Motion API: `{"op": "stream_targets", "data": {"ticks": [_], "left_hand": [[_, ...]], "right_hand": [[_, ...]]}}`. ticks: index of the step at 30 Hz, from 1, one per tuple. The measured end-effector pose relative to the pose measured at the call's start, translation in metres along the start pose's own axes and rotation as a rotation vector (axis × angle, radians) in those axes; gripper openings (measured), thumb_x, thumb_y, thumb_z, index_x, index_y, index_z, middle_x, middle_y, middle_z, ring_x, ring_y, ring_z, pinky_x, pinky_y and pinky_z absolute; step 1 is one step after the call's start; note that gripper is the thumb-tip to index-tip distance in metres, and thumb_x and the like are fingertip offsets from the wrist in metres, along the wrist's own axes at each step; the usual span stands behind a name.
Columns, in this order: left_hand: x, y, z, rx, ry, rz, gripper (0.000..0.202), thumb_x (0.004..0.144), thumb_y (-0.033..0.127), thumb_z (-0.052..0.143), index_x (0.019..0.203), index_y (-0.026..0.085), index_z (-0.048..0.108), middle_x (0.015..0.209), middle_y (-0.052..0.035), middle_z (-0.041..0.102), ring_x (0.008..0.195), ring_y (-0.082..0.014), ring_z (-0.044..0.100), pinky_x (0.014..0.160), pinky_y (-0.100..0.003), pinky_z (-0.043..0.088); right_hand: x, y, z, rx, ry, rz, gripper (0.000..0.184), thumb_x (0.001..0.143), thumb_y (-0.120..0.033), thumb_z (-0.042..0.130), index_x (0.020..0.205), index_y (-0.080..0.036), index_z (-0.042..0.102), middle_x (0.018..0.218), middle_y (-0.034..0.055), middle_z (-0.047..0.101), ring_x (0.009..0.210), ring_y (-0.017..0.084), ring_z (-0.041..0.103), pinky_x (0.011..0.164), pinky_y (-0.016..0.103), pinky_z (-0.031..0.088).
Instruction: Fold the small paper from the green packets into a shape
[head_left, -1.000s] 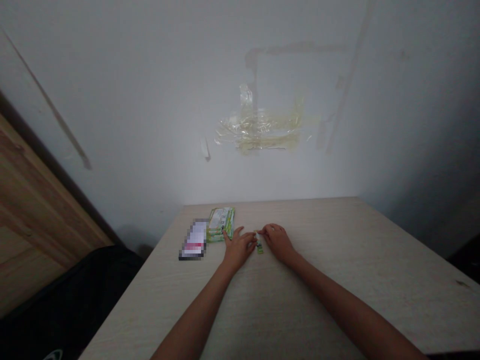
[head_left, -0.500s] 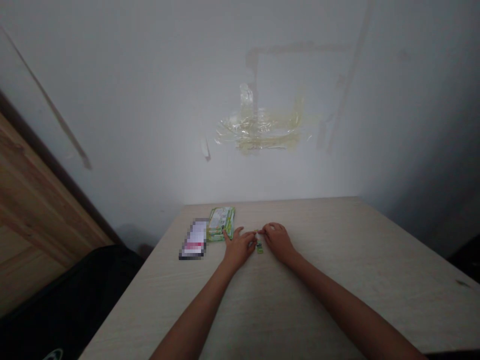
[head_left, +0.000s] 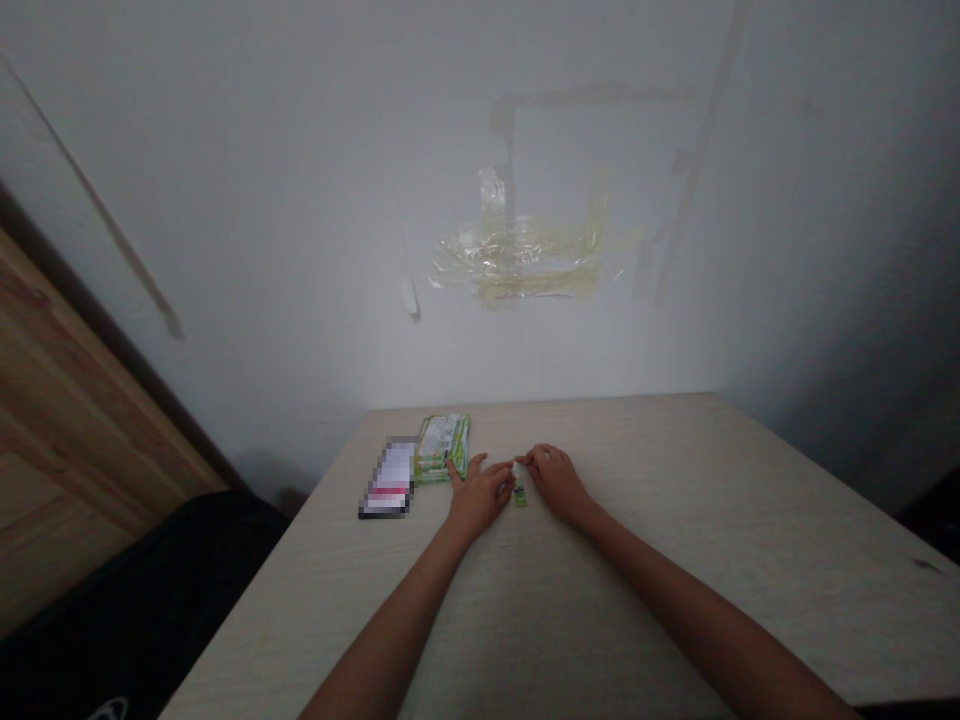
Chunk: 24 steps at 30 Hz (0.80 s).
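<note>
My left hand (head_left: 481, 493) is palm down on the table, its outer fingers spread toward a stack of green and white packets (head_left: 442, 448). Its thumb and forefinger are bent close together beside a small green piece (head_left: 520, 496), which lies between the hands. My right hand (head_left: 558, 482) is curled on the other side, thumb and forefinger pinched, their tips almost meeting the left fingertips. Whatever is held at the fingertips is too small to make out.
A phone (head_left: 388, 482) with a blurred screen lies left of the packets on the light wooden table (head_left: 637, 620). Behind it rises a grey wall with peeling clear tape (head_left: 525, 250). A black bag (head_left: 150, 590) and wooden panel (head_left: 52, 420) are at the left.
The fingertips of both hands have shifted very slightly. The packets, phone and small green piece look the same.
</note>
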<state>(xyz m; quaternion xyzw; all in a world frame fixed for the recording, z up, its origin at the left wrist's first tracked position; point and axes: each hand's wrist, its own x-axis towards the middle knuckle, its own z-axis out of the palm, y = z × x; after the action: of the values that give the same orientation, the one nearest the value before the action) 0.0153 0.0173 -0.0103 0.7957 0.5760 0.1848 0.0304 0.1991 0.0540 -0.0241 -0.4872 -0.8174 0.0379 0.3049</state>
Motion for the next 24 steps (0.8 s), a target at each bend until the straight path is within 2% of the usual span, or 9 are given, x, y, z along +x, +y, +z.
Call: {"op": "stream_targets", "data": {"ticks": [8,17,21,24], "left_hand": [[-0.001,0.002,0.0,0.014,0.005,-0.006,0.021,0.09,0.039,0.049,0.104,0.039,0.064,0.133,0.0058,0.059,0.137,-0.0312,0.031,0.104,-0.078,-0.003],[0.0,-0.002,0.001,-0.022,0.006,0.024,0.02,0.09,0.038,0.048,0.103,0.039,0.064,0.131,0.0062,0.061,0.136,-0.0338,0.032,0.099,-0.082,-0.004],[0.0,-0.002,0.001,-0.025,0.005,0.025,0.02,0.091,0.038,0.048,0.104,0.038,0.064,0.131,0.0058,0.061,0.137,-0.033,0.032,0.1,-0.081,-0.005],[-0.001,-0.002,0.002,-0.008,0.017,0.024,0.022,0.092,0.039,0.046,0.106,0.038,0.063,0.132,0.0046,0.061,0.136,-0.0319,0.032,0.102,-0.079,-0.005]], "right_hand": [[-0.002,-0.003,-0.006,0.045,0.03,-0.04,0.013,0.09,-0.012,0.05,0.095,-0.019,0.06,0.1,0.0049,0.064,0.103,0.019,0.055,0.095,0.033,0.037],[-0.001,-0.001,0.003,-0.07,-0.001,-0.008,0.021,0.094,-0.016,0.047,0.106,-0.022,0.062,0.106,0.0068,0.066,0.112,0.023,0.052,0.101,0.039,0.034],[-0.003,0.001,0.003,-0.011,-0.014,-0.007,0.023,0.095,-0.016,0.044,0.111,-0.022,0.06,0.109,0.0067,0.065,0.114,0.022,0.051,0.101,0.038,0.034],[-0.002,0.0,-0.001,0.064,0.002,0.017,0.019,0.095,-0.016,0.044,0.105,-0.018,0.059,0.105,0.0071,0.065,0.108,0.02,0.054,0.097,0.034,0.038]]}}
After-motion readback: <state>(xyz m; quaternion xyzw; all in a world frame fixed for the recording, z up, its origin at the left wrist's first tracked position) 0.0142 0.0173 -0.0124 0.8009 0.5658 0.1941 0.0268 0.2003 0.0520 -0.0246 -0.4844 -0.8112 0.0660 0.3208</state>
